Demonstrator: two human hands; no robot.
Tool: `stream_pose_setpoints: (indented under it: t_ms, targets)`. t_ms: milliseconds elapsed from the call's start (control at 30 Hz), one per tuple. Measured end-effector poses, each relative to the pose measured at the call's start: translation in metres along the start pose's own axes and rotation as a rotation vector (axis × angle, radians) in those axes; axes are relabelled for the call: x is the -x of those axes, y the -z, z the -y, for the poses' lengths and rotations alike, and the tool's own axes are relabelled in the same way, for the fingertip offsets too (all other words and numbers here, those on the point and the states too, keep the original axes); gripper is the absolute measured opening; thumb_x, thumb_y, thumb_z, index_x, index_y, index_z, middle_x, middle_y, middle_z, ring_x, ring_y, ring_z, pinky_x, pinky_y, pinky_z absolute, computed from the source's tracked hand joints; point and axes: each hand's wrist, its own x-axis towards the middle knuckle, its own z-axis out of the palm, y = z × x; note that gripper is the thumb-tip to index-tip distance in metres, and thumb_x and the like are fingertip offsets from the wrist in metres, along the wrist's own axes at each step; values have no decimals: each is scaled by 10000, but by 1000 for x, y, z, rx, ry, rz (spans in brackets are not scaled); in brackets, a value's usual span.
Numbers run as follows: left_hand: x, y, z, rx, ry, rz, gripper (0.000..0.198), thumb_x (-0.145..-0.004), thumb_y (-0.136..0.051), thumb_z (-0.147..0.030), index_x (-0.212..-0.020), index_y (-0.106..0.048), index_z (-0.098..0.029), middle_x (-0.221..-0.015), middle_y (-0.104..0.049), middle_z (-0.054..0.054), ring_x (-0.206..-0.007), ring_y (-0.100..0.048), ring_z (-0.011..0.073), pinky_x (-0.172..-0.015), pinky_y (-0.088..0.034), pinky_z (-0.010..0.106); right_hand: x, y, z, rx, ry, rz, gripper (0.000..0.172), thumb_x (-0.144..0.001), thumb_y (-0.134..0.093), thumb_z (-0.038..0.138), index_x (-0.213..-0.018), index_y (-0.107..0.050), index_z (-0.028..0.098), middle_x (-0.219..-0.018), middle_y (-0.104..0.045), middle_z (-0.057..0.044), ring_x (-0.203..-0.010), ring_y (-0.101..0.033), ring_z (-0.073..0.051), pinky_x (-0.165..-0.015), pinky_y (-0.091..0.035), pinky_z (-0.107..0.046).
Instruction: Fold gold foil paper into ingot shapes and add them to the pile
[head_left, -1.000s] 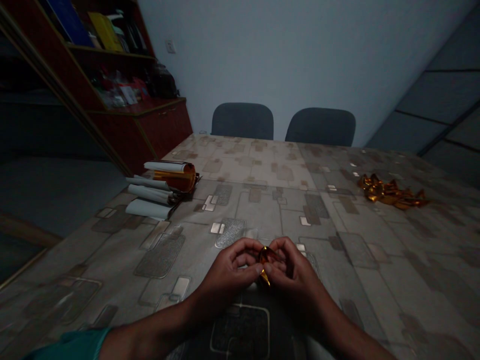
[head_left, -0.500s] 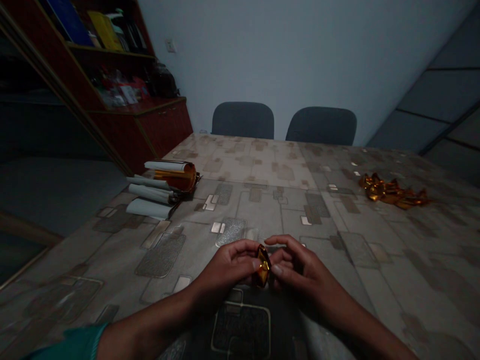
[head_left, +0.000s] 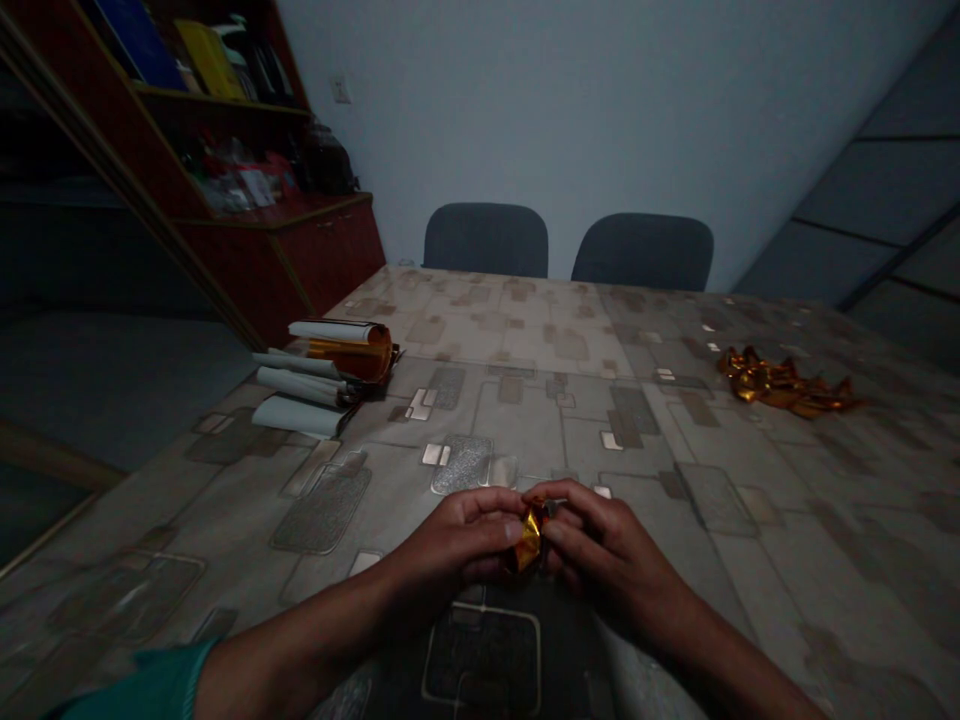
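At the near edge of the table (head_left: 840,570), L hand (head_left: 450,545) & R hand (head_left: 611,550) are almost touching, both curled in narrow, closed round a small crumpled gold foil piece (head_left: 529,538). Foil is held up btw them, approx midway, not resting on the table. Long axis tilts: lower end toward L hand, upper end toward R hand & away from the person. L thumb (head_left: 513,531) presses on its left side; R fingers (head_left: 570,512) wrap its right side & top, so neither hand is clearly nearer, both in contact. Small grey bit (head_left: 553,507) pokes out just above foil, by R fingers; too small to tell what it is. Teal sleeve (head_left: 142,685) on L forearm.

Further up table, left: white paper rolls (head_left: 296,392) in a loose stack, w/ a gold-lined roll (head_left: 349,352) behind them. Right: heap of gold foil scraps (head_left: 784,385), well apart from hands. Past far edge: 2 dark chairs (head_left: 486,240). Back left: red-brown shelf unit (head_left: 330,255) w/ books (head_left: 210,50) on it.
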Motion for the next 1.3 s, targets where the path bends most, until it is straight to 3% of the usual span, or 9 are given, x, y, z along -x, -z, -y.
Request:
stream_pose_setpoints:
  t_ms: [233,367,600,733,900,1133,1300]
  targets:
    - [1,1,-2,89,25,-8,315,-753,-801,-294,-1004,-673,-154,-952,-736,79,-851,-714,194,-711,-500,259,-2,-6,-8,9,-38,-73,266,-967,-535,415,-1093,-614,194,-620,-584,39,-487,-513,-107,-467,-362,-224]
    - [1,1,-3,78,16,5,313,-778,-780,-287,-1030,-657,-150,-968,-720,71,-836,-700,167,-710,-505,247,-2,-5,-8,122,30,-115,300,-947,-553,345,-1206,-589,198,-578,-543,57,-495,-486,-119,-479,-345,-239]
    - [1,-1,-5,36,-19,-32,319,-756,-799,-322,-965,-602,-184,-888,-704,30,-774,-698,167,-632,-496,233,3,2,5,36,56,66,238,-983,-529,332,-1171,-635,232,-725,-587,25,-622,-535,-125,-570,-386,-253]
    - [1,-2,-8,32,3,-60,330,-712,-829,-320,-927,-627,-172,-808,-681,0,-678,-639,110,-590,-469,200,1,3,11,59,30,54,118,-905,-638,228,-1006,-698,219,-754,-626,20,-644,-526,-112,-586,-379,-238]
    - [2,-2,-9,40,24,-45,325,-710,-828,-313,-935,-643,-171,-832,-684,10,-689,-630,110,-595,-476,203,-2,6,9,41,57,-10,34,-833,-686,165,-846,-690,197,-729,-650,27,-618,-532,-100,-569,-377,-224]
    - [2,-1,-8,31,29,-40,307,-716,-830,-314,-920,-659,-162,-845,-680,18,-698,-630,110,-596,-466,194,-1,6,12,300,106,-87,83,-814,-698,121,-766,-683,187,-653,-622,43,-590,-535,-102,-560,-371,-227]
    - [2,-3,-8,19,14,-46,310,-699,-841,-328,-900,-665,-171,-797,-660,2,-665,-598,105,-577,-451,193,-1,5,13,481,192,-62,86,-819,-697,121,-758,-682,179,-682,-634,25,-611,-562,-116,-595,-396,-242]
